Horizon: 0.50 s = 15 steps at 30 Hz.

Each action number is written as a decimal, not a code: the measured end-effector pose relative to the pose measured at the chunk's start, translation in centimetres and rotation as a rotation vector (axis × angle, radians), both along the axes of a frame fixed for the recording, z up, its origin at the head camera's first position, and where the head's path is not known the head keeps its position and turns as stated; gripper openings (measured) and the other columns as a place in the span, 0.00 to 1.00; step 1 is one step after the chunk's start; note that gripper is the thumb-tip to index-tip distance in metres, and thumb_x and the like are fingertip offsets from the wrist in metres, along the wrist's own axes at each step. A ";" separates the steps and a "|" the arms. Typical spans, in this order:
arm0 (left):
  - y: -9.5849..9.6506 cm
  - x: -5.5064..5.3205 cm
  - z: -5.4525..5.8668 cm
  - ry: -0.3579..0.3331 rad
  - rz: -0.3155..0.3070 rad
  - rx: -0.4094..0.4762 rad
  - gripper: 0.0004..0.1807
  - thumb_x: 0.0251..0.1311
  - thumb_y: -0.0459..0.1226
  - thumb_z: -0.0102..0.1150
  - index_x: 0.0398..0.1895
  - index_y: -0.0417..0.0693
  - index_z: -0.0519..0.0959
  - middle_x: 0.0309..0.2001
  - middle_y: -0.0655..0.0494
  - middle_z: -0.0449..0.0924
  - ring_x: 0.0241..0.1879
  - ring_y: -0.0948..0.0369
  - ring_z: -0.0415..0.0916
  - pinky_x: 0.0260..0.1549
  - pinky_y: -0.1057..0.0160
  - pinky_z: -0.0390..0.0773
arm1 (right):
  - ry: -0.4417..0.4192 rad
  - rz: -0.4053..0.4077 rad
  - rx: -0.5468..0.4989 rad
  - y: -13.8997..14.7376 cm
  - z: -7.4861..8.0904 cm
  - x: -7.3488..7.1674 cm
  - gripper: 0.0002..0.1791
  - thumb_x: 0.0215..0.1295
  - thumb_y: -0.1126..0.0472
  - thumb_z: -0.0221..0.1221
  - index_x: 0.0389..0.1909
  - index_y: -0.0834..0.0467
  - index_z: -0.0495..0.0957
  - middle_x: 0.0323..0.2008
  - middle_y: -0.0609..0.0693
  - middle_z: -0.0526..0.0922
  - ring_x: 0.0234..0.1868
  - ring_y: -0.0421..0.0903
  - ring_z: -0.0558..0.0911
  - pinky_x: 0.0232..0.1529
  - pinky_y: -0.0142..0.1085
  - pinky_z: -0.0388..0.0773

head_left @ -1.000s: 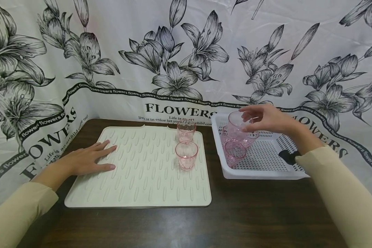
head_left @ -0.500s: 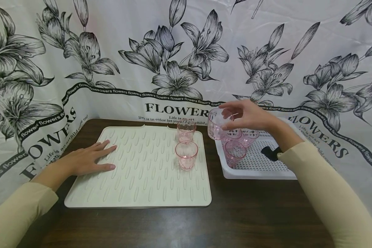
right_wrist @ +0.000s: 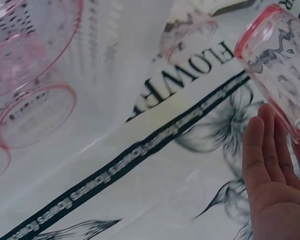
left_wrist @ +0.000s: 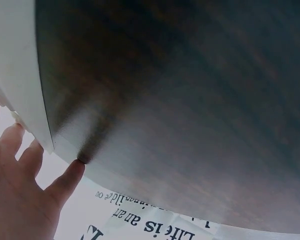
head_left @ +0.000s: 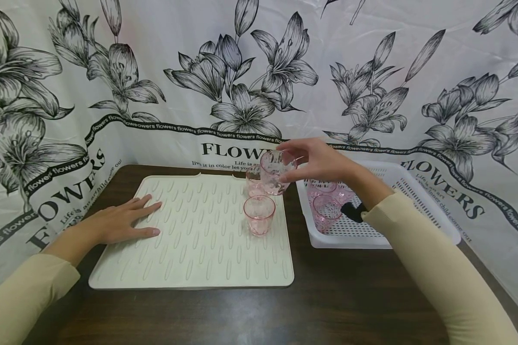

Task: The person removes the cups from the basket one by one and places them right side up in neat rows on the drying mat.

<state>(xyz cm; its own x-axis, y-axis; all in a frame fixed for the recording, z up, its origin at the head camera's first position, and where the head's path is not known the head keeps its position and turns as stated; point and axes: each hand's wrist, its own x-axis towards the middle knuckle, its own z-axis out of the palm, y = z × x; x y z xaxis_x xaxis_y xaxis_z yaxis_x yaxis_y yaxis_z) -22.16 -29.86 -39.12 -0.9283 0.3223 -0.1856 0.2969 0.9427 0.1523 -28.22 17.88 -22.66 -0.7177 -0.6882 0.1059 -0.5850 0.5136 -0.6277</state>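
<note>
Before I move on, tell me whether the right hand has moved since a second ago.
Yes. In the head view, the right hand has moved left across the white basket, toward the cream mat.

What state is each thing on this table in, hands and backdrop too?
Mat: lying flat
Basket: open-topped, holding glasses
Basket glasses: partly hidden, grouped at the left side
Near glass: upright on the mat
Far glass: upright, partly hidden
Held glass: rim up, gripped
Right fingers: gripping
Left fingers: spread over the mat's left edge
Cloth: hanging, creased
</note>
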 end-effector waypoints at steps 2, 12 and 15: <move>0.0 0.0 0.0 -0.001 0.000 0.003 0.50 0.58 0.71 0.50 0.78 0.55 0.58 0.77 0.38 0.49 0.73 0.33 0.49 0.58 0.25 0.58 | 0.001 0.006 0.007 -0.8 -0.1 0.2 0.41 0.53 0.54 0.74 0.68 0.60 0.71 0.51 0.54 0.81 0.54 0.48 0.80 0.59 0.42 0.75; -0.1 0.0 0.0 -0.003 0.000 0.001 0.50 0.59 0.71 0.49 0.78 0.55 0.58 0.77 0.38 0.49 0.73 0.33 0.49 0.57 0.25 0.59 | 0.021 0.101 0.076 -5.2 -1.0 0.9 0.43 0.52 0.48 0.74 0.67 0.60 0.70 0.53 0.50 0.80 0.52 0.43 0.80 0.53 0.37 0.78; -0.1 0.0 -0.1 0.002 -0.002 0.004 0.50 0.58 0.71 0.50 0.78 0.55 0.58 0.77 0.38 0.49 0.73 0.33 0.49 0.57 0.25 0.59 | 0.030 0.122 0.123 -6.5 -1.5 1.1 0.44 0.52 0.46 0.74 0.68 0.59 0.70 0.53 0.49 0.80 0.52 0.43 0.79 0.52 0.36 0.77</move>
<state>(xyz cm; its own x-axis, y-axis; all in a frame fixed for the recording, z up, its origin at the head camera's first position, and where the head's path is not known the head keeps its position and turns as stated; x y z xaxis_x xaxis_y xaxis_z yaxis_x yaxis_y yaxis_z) -22.20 -29.94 -39.18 -0.9279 0.3249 -0.1829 0.2991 0.9415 0.1551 -27.16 11.37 -24.12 -0.6256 -0.7794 0.0355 -0.6654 0.5092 -0.5459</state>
